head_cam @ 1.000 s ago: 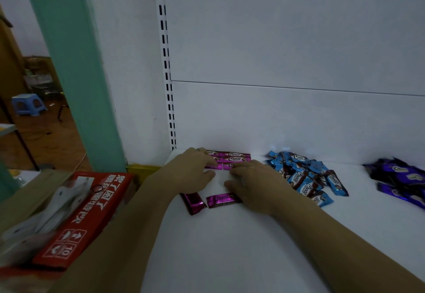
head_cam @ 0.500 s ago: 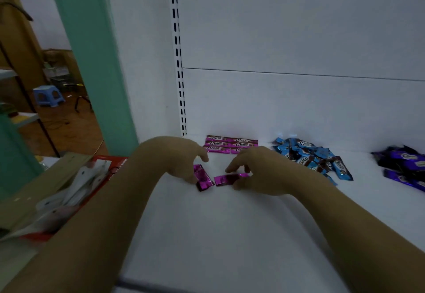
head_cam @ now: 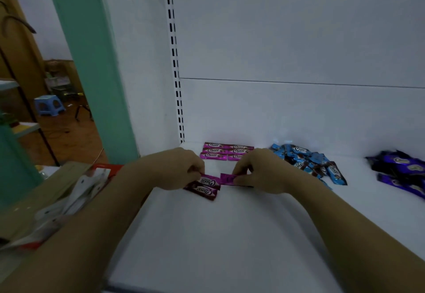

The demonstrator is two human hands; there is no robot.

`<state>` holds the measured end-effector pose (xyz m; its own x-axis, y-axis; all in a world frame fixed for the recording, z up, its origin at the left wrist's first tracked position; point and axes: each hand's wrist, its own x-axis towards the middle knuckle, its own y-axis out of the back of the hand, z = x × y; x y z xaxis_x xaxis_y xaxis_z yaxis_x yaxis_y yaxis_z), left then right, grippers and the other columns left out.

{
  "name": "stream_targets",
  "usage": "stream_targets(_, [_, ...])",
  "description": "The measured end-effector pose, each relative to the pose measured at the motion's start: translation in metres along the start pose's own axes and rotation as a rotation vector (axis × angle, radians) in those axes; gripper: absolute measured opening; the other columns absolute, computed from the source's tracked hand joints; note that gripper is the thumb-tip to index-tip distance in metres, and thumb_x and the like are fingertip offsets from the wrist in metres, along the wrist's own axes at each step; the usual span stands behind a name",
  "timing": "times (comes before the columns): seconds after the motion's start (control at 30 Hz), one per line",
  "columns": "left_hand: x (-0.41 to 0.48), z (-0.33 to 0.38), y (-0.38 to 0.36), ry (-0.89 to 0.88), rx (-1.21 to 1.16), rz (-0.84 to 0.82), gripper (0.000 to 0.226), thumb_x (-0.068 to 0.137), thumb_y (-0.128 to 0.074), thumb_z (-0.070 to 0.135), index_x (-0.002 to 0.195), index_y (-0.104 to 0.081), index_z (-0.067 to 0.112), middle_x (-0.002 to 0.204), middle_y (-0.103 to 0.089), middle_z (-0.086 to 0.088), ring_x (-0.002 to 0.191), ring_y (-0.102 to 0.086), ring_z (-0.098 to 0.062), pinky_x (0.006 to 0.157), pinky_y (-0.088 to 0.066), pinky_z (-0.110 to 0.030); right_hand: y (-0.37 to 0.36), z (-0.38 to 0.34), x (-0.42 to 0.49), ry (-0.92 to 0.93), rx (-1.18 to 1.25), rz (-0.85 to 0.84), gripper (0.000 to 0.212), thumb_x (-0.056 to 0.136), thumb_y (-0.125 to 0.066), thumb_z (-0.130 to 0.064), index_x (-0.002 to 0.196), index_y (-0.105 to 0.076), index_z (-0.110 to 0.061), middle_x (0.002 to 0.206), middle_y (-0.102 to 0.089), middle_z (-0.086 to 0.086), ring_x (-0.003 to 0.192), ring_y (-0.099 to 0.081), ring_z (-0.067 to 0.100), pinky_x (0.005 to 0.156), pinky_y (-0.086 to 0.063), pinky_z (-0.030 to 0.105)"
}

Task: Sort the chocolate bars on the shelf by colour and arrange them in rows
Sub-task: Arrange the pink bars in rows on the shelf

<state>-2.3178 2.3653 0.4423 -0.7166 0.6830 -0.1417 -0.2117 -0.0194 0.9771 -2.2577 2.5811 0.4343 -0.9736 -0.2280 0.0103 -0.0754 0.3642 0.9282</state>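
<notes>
Pink bar (head_cam: 226,179) — between right fingers (head_cam: 242,180)

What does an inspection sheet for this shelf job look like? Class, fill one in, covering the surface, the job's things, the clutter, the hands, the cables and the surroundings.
Surface: white shelf, dimly lit.
Job's things: pink rows laid flat by the back wall; blue heap and purple heap to the right, unsorted.
Clutter: cardboard and white pieces left of the shelf.
Hands: left hand holds the overlapping pink bars by one end; right hand pinches a single pink bar.
Cables: nothing seen on the shelf.
Surroundings: green post, slotted rail, blue stool on the floor beyond.
</notes>
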Motion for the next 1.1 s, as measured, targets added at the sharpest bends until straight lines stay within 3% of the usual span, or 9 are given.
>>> stream_targets(0.1, [0.007,-0.003,0.0,0.005,-0.118,0.082,0.017,0.097,-0.053,0.028,0.104,-0.067,0.02,0.085,-0.062,0.011,0.083,-0.059,-0.01,0.079,-0.046,-0.023,-0.001,0.003,0.001,-0.023,0.043,0.033,0.018,0.089,-0.067,-0.027,0.104,-0.074,-0.021,0.084,-0.06,-0.015,0.069,-0.052,-0.001,0.055,-0.038,0.003])
stream_targets(0.27, [0.031,-0.004,0.008,0.023,-0.434,0.216,0.006,0.091,-0.063,0.021,0.091,-0.069,0.023,0.073,-0.07,0.008,0.067,-0.065,0.0,0.067,-0.05,-0.016,0.002,0.01,0.003,-0.118,0.025,0.208,0.014,0.082,-0.074,-0.035,0.095,-0.076,-0.033,0.085,-0.059,-0.006,0.077,-0.051,0.008,0.063,-0.041,0.02])
stream_targets(0.43, [0.054,-0.004,0.004,0.095,-0.583,0.381,0.015,0.092,-0.061,0.015,0.085,-0.068,0.026,0.079,-0.072,-0.008,0.079,-0.069,-0.025,0.066,-0.052,-0.032,0.003,0.016,0.004,-0.218,0.007,0.425,0.014,0.082,-0.073,-0.04,0.095,-0.076,-0.035,0.06,-0.047,-0.024,0.056,-0.047,0.001,0.055,-0.038,0.023])
stream_targets(0.6, [0.059,0.001,-0.011,0.101,-0.938,0.617,0.021,0.095,-0.054,0.005,0.111,-0.061,0.015,0.082,-0.06,-0.009,0.076,-0.071,-0.019,0.078,-0.058,-0.048,0.0,0.028,0.006,-0.219,0.185,0.509,0.01,0.088,-0.067,-0.031,0.092,-0.076,-0.03,0.073,-0.071,-0.012,0.057,-0.063,0.004,0.065,-0.055,0.023])
stream_targets(0.7, [0.058,0.005,-0.016,0.091,-1.047,0.683,0.03,0.095,-0.055,0.006,0.122,-0.054,0.018,0.088,-0.061,-0.005,0.079,-0.071,-0.019,0.08,-0.058,-0.045,-0.002,0.031,0.007,-0.237,0.384,0.547,0.016,0.088,-0.066,-0.036,0.085,-0.076,-0.025,0.069,-0.071,-0.007,0.05,-0.056,0.005,0.052,-0.048,0.018])
stream_targets(0.77, [0.057,0.006,-0.018,0.084,-1.084,0.733,0.033,0.093,-0.059,0.008,0.123,-0.054,0.02,0.088,-0.063,-0.005,0.083,-0.07,-0.022,0.08,-0.058,-0.046,-0.003,0.029,0.008,-0.238,0.549,0.502,0.004,0.085,-0.072,-0.024,0.085,-0.076,-0.022,0.071,-0.072,-0.008,0.057,-0.061,0.007,0.054,-0.053,0.02])
stream_targets(0.87, [0.056,0.01,-0.02,0.067,-1.144,0.783,0.036,0.091,-0.064,0.013,0.123,-0.052,0.023,0.091,-0.066,-0.005,0.086,-0.07,-0.027,0.079,-0.057,-0.051,-0.007,0.03,0.005,-0.226,0.653,0.423,0.011,0.084,-0.072,-0.005,0.087,-0.073,-0.016,0.073,-0.073,0.001,0.06,-0.066,0.013,0.057,-0.058,0.026])
stream_targets(0.97, [0.052,0.018,-0.02,0.06,-1.193,0.787,0.04,0.093,-0.06,0.011,0.129,-0.044,0.022,0.095,-0.062,-0.007,0.071,-0.071,-0.021,0.063,-0.06,-0.048,-0.008,0.031,0.002,-0.23,0.753,0.424,0.014,0.082,-0.072,0.001,0.092,-0.067,-0.008,0.079,-0.071,0.016,0.06,-0.065,0.019,0.055,-0.058,0.03])
stream_targets(1.1, [0.052,0.021,-0.019,0.07,-1.143,0.815,0.035,0.099,-0.047,0.008,0.128,-0.042,0.025,0.096,-0.055,-0.006,0.053,-0.065,-0.013,0.046,-0.055,-0.031,-0.012,0.031,0.005,-0.277,0.818,0.441,0.033,0.08,-0.073,0.002,0.106,-0.058,-0.011,0.081,-0.066,0.015,0.064,-0.064,0.023,0.056,-0.058,0.037])
